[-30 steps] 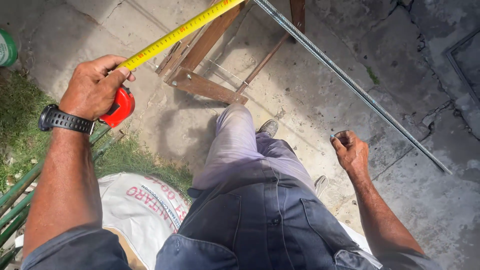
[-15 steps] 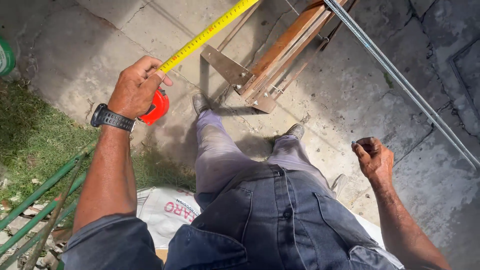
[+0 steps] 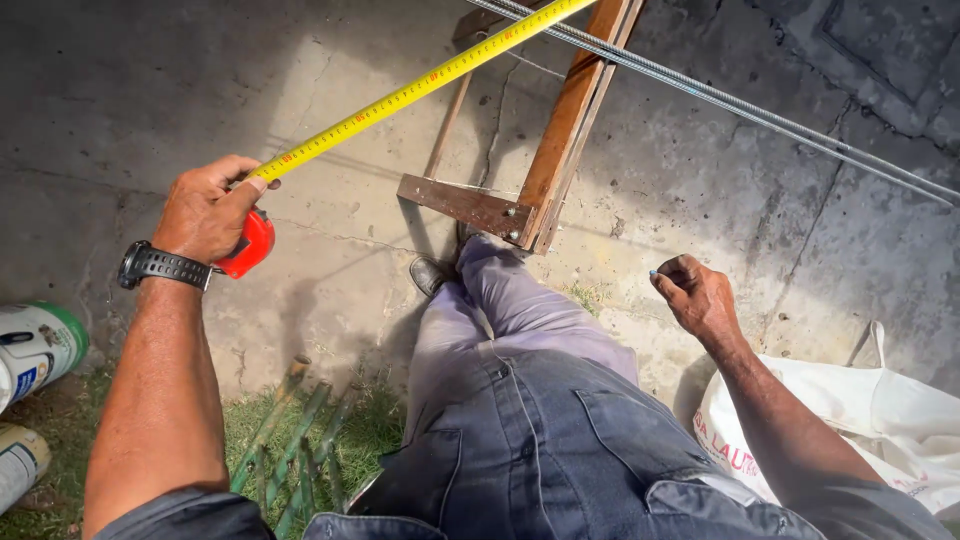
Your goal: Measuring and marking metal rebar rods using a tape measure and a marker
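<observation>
My left hand (image 3: 207, 212) grips a red tape measure case (image 3: 248, 245), thumb pressed on the yellow blade (image 3: 420, 88) that runs out up and to the right. The blade crosses above a wooden trestle (image 3: 560, 130) and reaches thin steel rods (image 3: 760, 112) lying across the trestle's top. My right hand (image 3: 697, 296) hangs at my side with fingers curled around a small object whose bluish tip shows; I cannot tell what it is. My legs in grey trousers (image 3: 500, 320) stand just in front of the trestle's foot.
Concrete ground lies all around. A white sack (image 3: 880, 420) sits at lower right. Two paint cans (image 3: 35, 345) lie at the left edge on grass. Green metal bars (image 3: 300, 450) lie in the grass by my left leg.
The view has swung: the trestle now sits nearer the middle, the sack has gone from below me to the right. My left hand still holds the tape stretched; my right hand stays curled.
</observation>
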